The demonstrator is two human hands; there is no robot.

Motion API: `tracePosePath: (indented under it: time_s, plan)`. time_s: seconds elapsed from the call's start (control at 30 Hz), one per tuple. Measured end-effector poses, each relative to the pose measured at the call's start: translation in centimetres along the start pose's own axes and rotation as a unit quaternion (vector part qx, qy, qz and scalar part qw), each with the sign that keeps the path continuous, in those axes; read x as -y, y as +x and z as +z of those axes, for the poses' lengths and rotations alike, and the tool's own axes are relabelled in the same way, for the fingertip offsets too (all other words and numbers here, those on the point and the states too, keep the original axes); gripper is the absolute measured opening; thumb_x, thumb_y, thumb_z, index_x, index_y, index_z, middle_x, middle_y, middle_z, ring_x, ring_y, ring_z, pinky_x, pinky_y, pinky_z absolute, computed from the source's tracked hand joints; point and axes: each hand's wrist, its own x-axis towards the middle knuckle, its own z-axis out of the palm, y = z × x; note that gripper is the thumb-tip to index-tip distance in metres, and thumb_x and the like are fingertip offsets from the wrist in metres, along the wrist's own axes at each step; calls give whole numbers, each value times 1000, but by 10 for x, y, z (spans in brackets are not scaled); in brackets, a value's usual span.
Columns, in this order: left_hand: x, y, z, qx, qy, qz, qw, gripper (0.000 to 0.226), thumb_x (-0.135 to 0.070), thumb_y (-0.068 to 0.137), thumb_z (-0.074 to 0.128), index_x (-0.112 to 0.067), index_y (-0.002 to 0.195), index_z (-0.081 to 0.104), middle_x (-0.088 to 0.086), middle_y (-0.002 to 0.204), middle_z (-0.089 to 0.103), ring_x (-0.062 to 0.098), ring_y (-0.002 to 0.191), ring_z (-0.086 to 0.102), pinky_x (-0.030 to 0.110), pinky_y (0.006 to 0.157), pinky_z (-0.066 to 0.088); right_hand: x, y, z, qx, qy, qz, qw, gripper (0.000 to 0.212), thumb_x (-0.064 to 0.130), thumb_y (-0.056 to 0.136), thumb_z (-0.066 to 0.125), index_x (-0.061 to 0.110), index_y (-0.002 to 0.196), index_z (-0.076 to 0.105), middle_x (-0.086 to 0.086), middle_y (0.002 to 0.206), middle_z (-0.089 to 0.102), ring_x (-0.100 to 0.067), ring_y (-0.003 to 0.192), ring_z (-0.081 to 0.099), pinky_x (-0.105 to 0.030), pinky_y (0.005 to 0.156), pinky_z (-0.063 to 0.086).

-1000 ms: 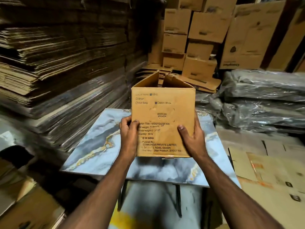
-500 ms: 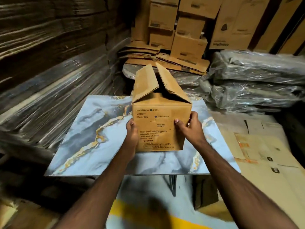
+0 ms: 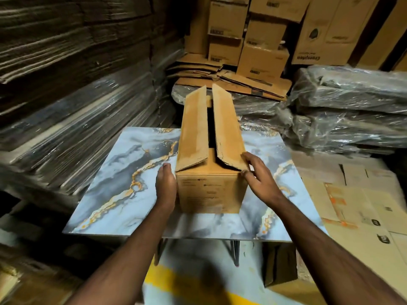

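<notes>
A brown cardboard box with printed text on its near face stands on a small table with a blue and gold marbled top. Its two long top flaps are folded almost flat, with a narrow dark gap between them. My left hand lies flat against the box's left side, fingers straight. My right hand rests at the near right top corner, fingers spread on the right flap and thumb against the near face.
Tall stacks of flattened cardboard, partly wrapped in plastic, line the left. Plastic-wrapped bundles lie to the right, flat printed cartons beside the table. Assembled boxes and loose flat cartons are piled behind.
The box came down from a lifted position and now stands on the table. Its upright flaps have folded nearly shut. My right hand moved from the front face up to the top right corner.
</notes>
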Motion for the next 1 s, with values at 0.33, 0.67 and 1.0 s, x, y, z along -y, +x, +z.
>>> tracePosePath:
  time_s: [0.33, 0.67, 1.0]
  plan:
    - [-57, -37, 64, 201, 656, 397, 610, 94, -84, 77, 39, -42, 155, 9, 16, 162, -15, 40, 147, -20, 71, 110, -9, -8, 25, 18, -106, -48, -70, 991, 48, 37, 87, 45, 9, 119, 67, -12, 129, 56, -28, 122, 49, -43, 104, 42]
    - [-16, 1, 57, 168, 722, 360, 567, 102, -74, 80, 56, -41, 153, -7, 20, 163, 1, 43, 149, 6, 69, 112, 13, -28, 21, 35, -141, 96, 96, 981, 36, 27, 103, 40, 12, 133, 55, -9, 138, 50, -19, 130, 45, -35, 111, 33]
    - [-28, 44, -8, 162, 600, 332, 709, 106, -89, 66, 34, -40, 156, 7, 12, 162, 21, 32, 149, 20, 51, 117, 21, -64, -15, 81, 113, 347, 429, 826, 83, 76, 92, 11, 20, 143, 46, -9, 135, 56, -28, 122, 54, -47, 107, 43]
